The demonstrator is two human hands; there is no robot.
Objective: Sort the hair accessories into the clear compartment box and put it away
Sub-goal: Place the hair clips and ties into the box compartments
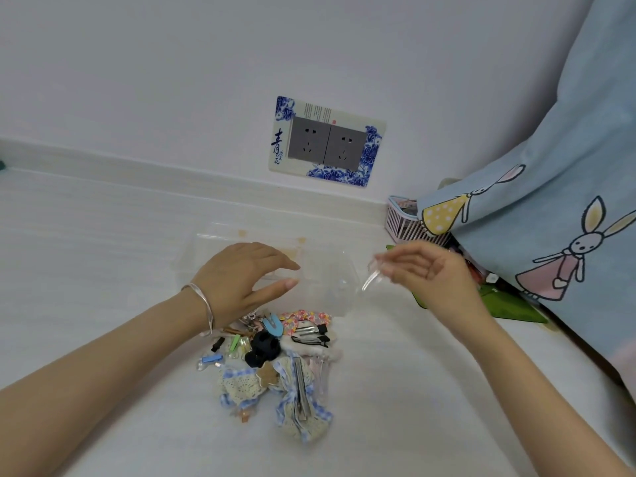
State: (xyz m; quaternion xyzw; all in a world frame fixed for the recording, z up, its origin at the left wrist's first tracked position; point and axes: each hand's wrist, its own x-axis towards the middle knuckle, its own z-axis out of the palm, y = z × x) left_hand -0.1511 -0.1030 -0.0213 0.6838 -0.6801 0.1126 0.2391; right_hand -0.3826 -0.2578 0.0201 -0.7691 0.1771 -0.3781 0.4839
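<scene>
The clear plastic compartment box [213,246] lies on the white surface [103,235] close to the wall, just beyond the heap of mixed hair accessories [275,356]. The left hand [237,277] hovers over it, fingers straight, thumb spread. The right hand [423,270] pinches a clear plastic flap [370,280], probably the box's lid, though the transparency makes this uncertain. Sorting seems barely begun: the heap looks whole and the compartments look empty. There is open room to the left; the pink slatted basket [402,222] and rabbit-print blue fabric [550,201] crowd the right.
</scene>
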